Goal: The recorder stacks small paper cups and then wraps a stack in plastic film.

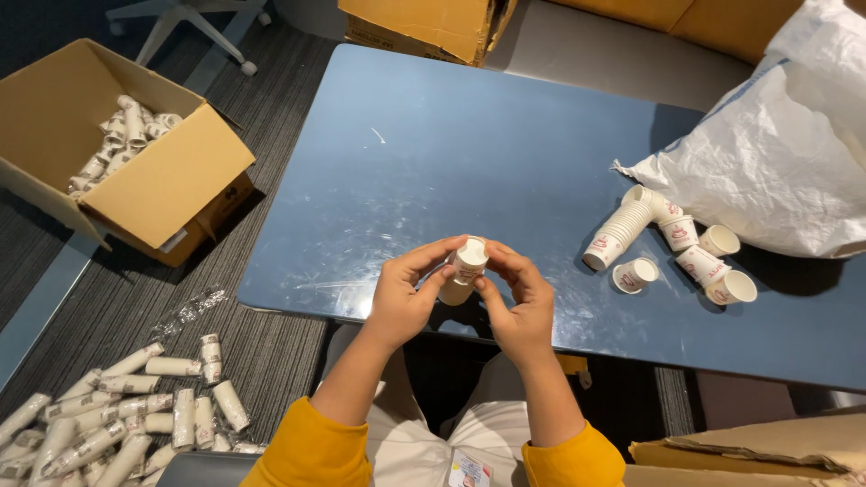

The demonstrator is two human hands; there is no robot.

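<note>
Far left on the floor, an open cardboard box [135,171] sat with wrapped cup stacks [122,135] jumbled inside it. Below that, more wrapped stacks [117,424] lay scattered over the grey carpet, beside a scrap of clear plastic wrap [189,311].

Moving in, the left hand [401,293] rose over the near edge of the blue counter [469,144], yellow sleeve behind it. Its thumb and fingers were closed on the left side of a short stack of small white paper cups [465,269]. The stack was tilted, its open mouth up and a little to the right, its lower end pointing down-left.

The right hand [523,302] met it from the other side, fingertips pinched on the stack's right flank. So both grips were clamped on the same stack, which sat squarely between the two hands, held just above the counter edge and not resting on it.

Further right, a long nested run of cups [622,225] lay on its side on the counter, with several loose cups [708,261] tipped over just beside it. Behind those slumped a large white sack [776,153]. Bottom right, a corner of another cardboard box [767,451] showed.
</note>
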